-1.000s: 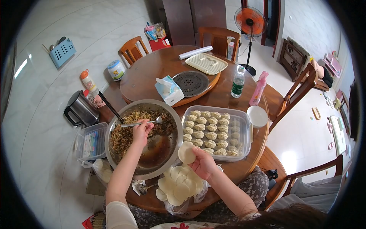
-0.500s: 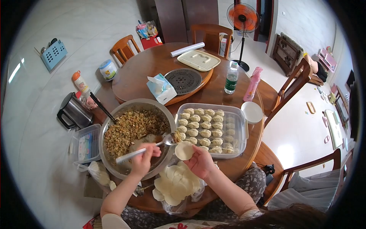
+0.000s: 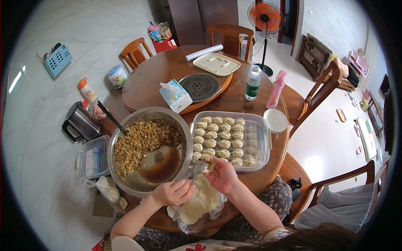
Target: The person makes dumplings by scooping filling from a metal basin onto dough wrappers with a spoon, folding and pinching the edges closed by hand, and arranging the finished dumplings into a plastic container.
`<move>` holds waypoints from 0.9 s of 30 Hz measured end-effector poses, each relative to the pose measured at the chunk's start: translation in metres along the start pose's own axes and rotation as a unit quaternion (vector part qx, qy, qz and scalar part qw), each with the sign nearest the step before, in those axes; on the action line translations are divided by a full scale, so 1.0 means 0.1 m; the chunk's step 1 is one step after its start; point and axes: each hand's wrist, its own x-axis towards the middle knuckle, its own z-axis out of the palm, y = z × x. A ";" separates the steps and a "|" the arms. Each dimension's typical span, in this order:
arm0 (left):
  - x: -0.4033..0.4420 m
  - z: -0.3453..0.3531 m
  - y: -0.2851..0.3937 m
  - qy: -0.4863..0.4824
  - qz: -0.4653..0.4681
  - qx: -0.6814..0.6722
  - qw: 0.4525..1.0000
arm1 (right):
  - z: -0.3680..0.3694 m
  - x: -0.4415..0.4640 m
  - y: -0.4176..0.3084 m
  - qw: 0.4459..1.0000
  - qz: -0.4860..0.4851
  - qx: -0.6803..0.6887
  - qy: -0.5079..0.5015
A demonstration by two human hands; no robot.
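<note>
Spoon (image 3: 200, 167) and left hand (image 3: 175, 193) have moved off the bowl (image 3: 187, 138) to the wrapper (image 3: 209, 168); left fingers grip the handle, right hand (image 3: 223, 175) pinches the wrapper just beyond the bowl's rim, near the tray (image 3: 268, 144), bare table (image 3: 255, 180) lying rightward.

1. The left hand (image 3: 173, 193) grips a spoon (image 3: 194, 179), its tip at a round wrapper (image 3: 204, 157) held in the right hand (image 3: 222, 175).
2. More wrappers (image 3: 195, 208) lie near, below the hands.
3. Left: a metal bowl (image 3: 188, 138) of chopped filling (image 3: 142, 140), dark chopsticks (image 3: 111, 116) leaning out.
4. Right: dumplings (image 3: 224, 144) in a plastic tray (image 3: 264, 144).
5. Far: a tissue box (image 3: 176, 97).
</note>
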 end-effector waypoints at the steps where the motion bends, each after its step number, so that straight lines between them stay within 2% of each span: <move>1: -0.01 -0.01 0.00 0.000 -0.002 -0.003 1.000 | 0.01 0.00 0.00 1.000 0.001 0.003 0.002; 6: -0.05 -0.06 0.01 0.014 -0.009 -0.004 1.000 | -0.04 0.05 0.04 1.000 -0.006 0.018 -0.002; 9: -0.03 -0.14 0.00 0.041 -0.043 -0.048 0.997 | 0.02 0.01 0.04 1.000 -0.021 0.022 0.002; 12: -0.09 -0.07 0.02 0.129 -0.143 -0.143 0.971 | 0.05 -0.01 0.06 1.000 -0.029 0.010 -0.007; 14: -0.03 -0.14 0.03 0.160 -0.270 -0.292 0.903 | 0.06 -0.01 0.07 0.999 -0.030 0.001 -0.012; 16: 0.04 -0.12 0.05 0.217 -0.378 -0.439 0.786 | 0.07 -0.01 0.07 1.000 -0.030 -0.006 -0.009; 20: 0.05 -0.04 0.04 0.227 -0.509 -0.618 0.553 | 0.05 0.00 0.09 1.000 -0.029 -0.003 -0.001; 23: 0.07 0.05 0.01 0.255 -0.553 -0.665 0.433 | 0.04 0.00 0.08 1.000 -0.029 0.002 -0.002; 26: 0.04 0.07 -0.04 0.261 -0.570 -0.675 0.388 | 0.04 -0.01 0.09 1.000 -0.029 0.005 0.000; 27: 0.05 0.06 -0.04 0.254 -0.575 -0.667 0.398 | 0.02 0.01 0.10 1.000 -0.030 0.008 0.001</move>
